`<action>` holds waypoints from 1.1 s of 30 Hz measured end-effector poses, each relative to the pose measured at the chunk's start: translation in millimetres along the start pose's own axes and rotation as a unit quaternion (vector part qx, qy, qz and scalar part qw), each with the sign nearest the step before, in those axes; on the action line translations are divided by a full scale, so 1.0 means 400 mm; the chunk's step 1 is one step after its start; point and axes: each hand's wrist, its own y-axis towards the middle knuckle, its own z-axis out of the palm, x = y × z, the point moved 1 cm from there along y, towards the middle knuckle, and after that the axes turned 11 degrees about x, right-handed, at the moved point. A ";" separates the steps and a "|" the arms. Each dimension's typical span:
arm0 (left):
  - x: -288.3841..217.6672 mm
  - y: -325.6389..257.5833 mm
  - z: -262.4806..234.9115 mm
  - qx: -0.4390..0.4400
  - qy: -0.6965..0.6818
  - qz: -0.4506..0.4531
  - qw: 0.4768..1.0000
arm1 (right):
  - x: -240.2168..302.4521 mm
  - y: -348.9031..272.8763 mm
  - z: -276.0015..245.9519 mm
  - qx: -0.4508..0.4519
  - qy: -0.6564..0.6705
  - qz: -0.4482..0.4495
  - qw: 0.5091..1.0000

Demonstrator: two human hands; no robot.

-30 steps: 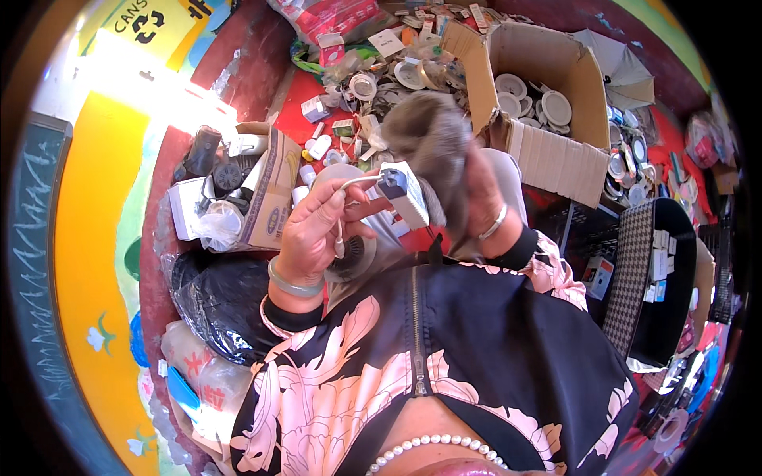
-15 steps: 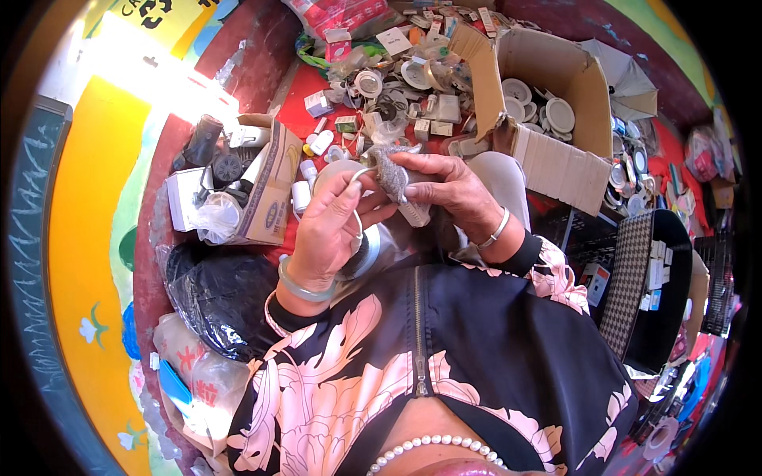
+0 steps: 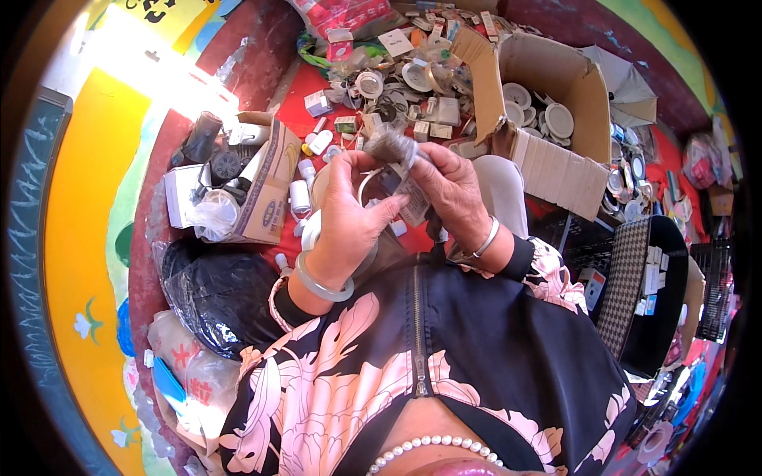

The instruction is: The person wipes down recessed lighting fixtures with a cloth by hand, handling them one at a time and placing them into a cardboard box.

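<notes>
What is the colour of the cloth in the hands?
The cloth is greyish brown; the head view shows it.

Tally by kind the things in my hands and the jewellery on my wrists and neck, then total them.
Grey-brown cloth: 1
Small white corded device: 1
Bangles (pale one, left wrist; silver-coloured one, right wrist): 2
Pearl-like bead necklace: 1
Total: 5

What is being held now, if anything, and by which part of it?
The left grip holds a small white device, thumb at its left edge; the right grip holds a grey cloth, but by which part of it cannot be told.
</notes>
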 end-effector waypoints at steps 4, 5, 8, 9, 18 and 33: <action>0.013 -0.009 -0.001 -0.004 -0.002 0.032 0.999 | 0.012 0.010 -0.019 -0.022 0.127 0.034 0.991; 0.013 -0.011 -0.007 -0.005 0.063 0.045 0.997 | 0.015 0.011 -0.026 -0.031 0.189 0.042 0.980; 0.001 -0.015 -0.024 -0.030 0.209 0.086 0.974 | 0.009 0.006 -0.060 -0.041 0.281 0.050 0.958; 0.003 -0.016 -0.027 -0.027 0.215 0.071 0.974 | 0.010 -0.002 -0.074 -0.036 0.268 0.057 0.961; -0.016 -0.028 0.014 -0.033 0.214 0.027 0.976 | 0.056 -0.012 0.041 0.057 -0.237 -0.005 0.970; -0.019 -0.028 -0.037 -0.091 0.193 0.091 0.973 | 0.071 0.010 -0.020 0.096 0.070 0.132 0.984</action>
